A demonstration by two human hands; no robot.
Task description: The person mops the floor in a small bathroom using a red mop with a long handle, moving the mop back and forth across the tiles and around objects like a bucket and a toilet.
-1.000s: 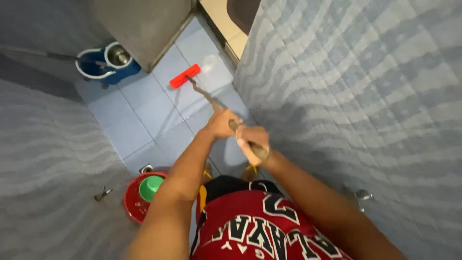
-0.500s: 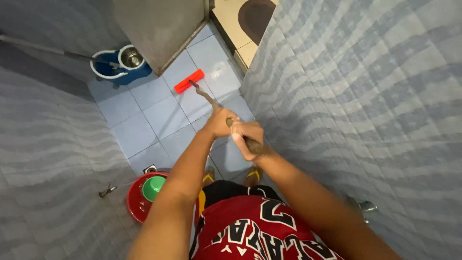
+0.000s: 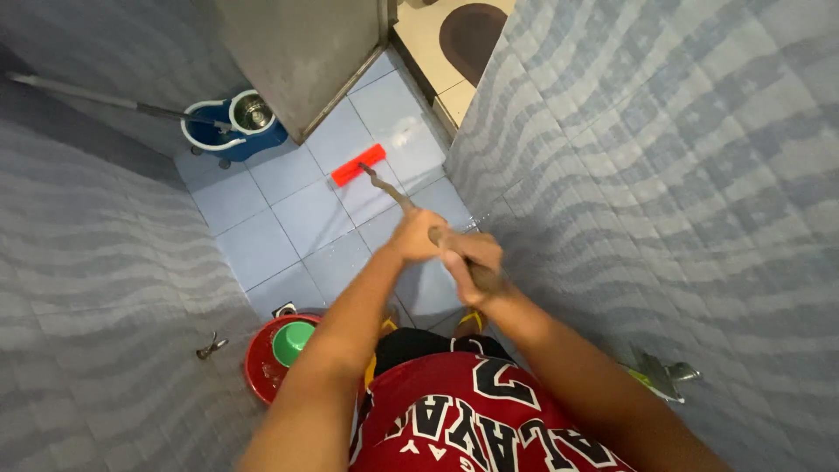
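Both my hands grip a long brown wooden handle [image 3: 395,197] that ends in a flat red floor-wiper head [image 3: 358,164] resting on the wet blue floor tiles [image 3: 288,218]. My left hand [image 3: 415,236] holds the handle lower down, toward the head. Just behind it, my right hand [image 3: 476,260] clasps the handle's top end. The red head lies near the doorway threshold, far from my feet.
A blue mop bucket [image 3: 229,131] with a steel spinner stands at the far left, a mop pole leaning from it. A red basin [image 3: 262,365] with a green scoop [image 3: 294,343] sits by my left foot. Grey tiled walls close in on both sides; taps [image 3: 660,374] stick out.
The red wiper head and both hands have shifted slightly right and down in view as the camera moved; the grip on the handle is unchanged.
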